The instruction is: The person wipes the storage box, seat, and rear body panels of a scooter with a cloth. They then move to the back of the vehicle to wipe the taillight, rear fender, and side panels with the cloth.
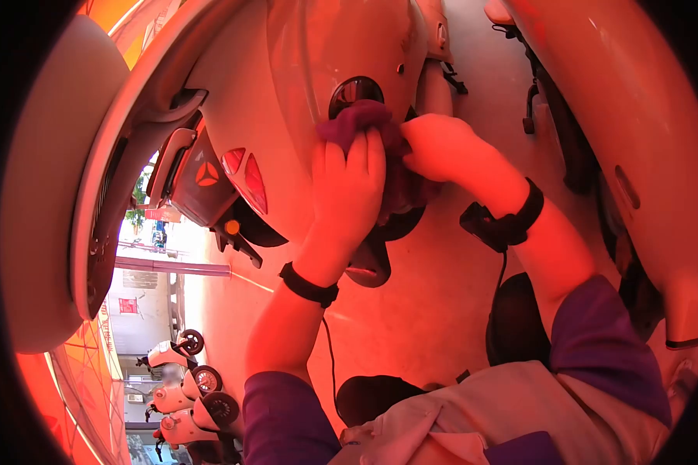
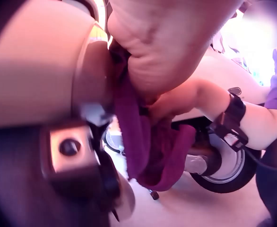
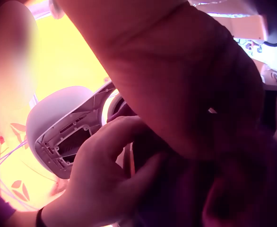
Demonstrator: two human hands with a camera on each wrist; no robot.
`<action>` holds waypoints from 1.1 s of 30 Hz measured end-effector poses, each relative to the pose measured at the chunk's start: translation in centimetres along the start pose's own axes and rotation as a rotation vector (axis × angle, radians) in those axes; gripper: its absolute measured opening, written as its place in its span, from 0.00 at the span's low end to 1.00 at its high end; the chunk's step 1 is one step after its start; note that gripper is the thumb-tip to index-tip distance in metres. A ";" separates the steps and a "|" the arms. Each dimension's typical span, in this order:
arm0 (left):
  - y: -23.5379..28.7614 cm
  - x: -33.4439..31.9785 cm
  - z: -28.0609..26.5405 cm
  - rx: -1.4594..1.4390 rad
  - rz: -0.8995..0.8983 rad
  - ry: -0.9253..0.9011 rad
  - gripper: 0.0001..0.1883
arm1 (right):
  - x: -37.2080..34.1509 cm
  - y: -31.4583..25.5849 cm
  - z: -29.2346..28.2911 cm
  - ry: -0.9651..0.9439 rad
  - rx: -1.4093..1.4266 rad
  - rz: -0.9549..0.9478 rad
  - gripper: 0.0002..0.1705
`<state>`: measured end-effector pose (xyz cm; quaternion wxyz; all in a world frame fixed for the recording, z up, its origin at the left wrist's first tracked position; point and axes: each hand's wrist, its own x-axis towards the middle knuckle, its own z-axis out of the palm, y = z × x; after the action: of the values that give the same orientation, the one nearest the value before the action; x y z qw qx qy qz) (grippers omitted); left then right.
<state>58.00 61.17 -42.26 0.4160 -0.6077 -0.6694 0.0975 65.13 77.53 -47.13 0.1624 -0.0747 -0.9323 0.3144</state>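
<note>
Both hands are on a bunched purple cloth [image 1: 357,118] at the pale body panel [image 1: 244,93] of a scooter. My left hand [image 1: 349,186] holds the cloth with its fingers up against a fold, just below a dark, glossy round fitting [image 1: 355,91]. In the right wrist view, the thumb and fingers of this left hand [image 3: 105,165] curve around dark fabric. From the right, my right hand [image 1: 446,147] grips another part of the cloth. Loose folds of the cloth [image 2: 150,161] hang below the hands in the left wrist view. The right fingertips are partly hidden.
Red lamps [image 1: 252,182] sit on the panel left of the hands. Another pale scooter body [image 1: 620,101] stands close on the right. A large rounded pale part [image 1: 50,186] fills the far left. Several scooters [image 1: 190,395] are parked beyond. A cable [image 1: 331,356] trails from the left wristband.
</note>
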 end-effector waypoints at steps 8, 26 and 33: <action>0.3 -0.6 -1.1 -0.133 -0.048 0.054 0.17 | -1.5 -1.9 -3.3 0.043 -0.075 0.081 0.15; -0.6 2.2 -0.6 0.044 -0.171 -0.115 0.28 | 1.3 0.8 -0.2 -0.048 0.302 0.073 0.17; 0.2 2.4 -5.6 -0.087 -0.093 -0.277 0.23 | 0.1 -0.9 -3.6 0.395 0.242 0.091 0.16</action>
<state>62.17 61.27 -37.78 0.2971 -0.5741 -0.7515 0.1319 66.27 78.89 -43.90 0.3350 -0.1567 -0.8337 0.4100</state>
